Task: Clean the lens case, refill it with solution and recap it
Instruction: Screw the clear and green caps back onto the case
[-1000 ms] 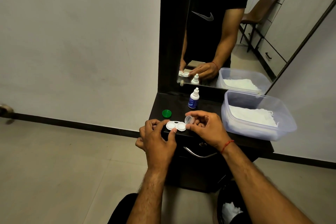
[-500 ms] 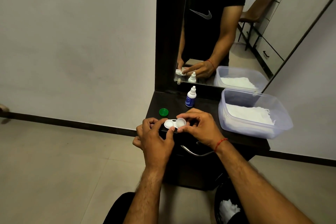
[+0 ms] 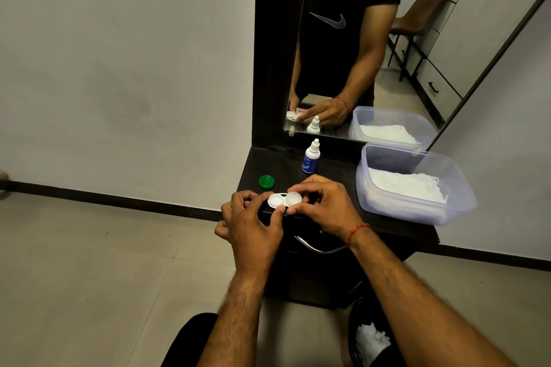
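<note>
From the head camera we cannot make out whether the wells of the lens case (image 3: 283, 199) hold any liquid, and its underside is hidden behind our fingers. The print on the solution bottle (image 3: 310, 157) is too small to read. The bin (image 3: 368, 337) at 5 o'clock is cut off by the frame edge and by our right forearm; only crumpled white tissue shows inside. In the mirror (image 3: 357, 48) the reflected face is cropped out at the top.

The case is white, smooth plastic, two round wells joined side by side. A white round cap (image 3: 293, 198) sits on the right well; whether it is screwed tight we cannot tell. A green ribbed cap (image 3: 266, 181) lies on the dark matte cabinet top (image 3: 337, 170) at 10 o'clock from the case, apart from it. The bottle stands upright at 1 o'clock from the case. A translucent tub (image 3: 417, 185) with folded white tissues sits at 3 o'clock.

Our left hand (image 3: 253, 226) pinches the case's left end, thumb below and fingers curled above. Our right hand (image 3: 325, 205) closes thumb and forefinger narrowly around the white cap's rim. The case is held just above the cabinet's front edge.
</note>
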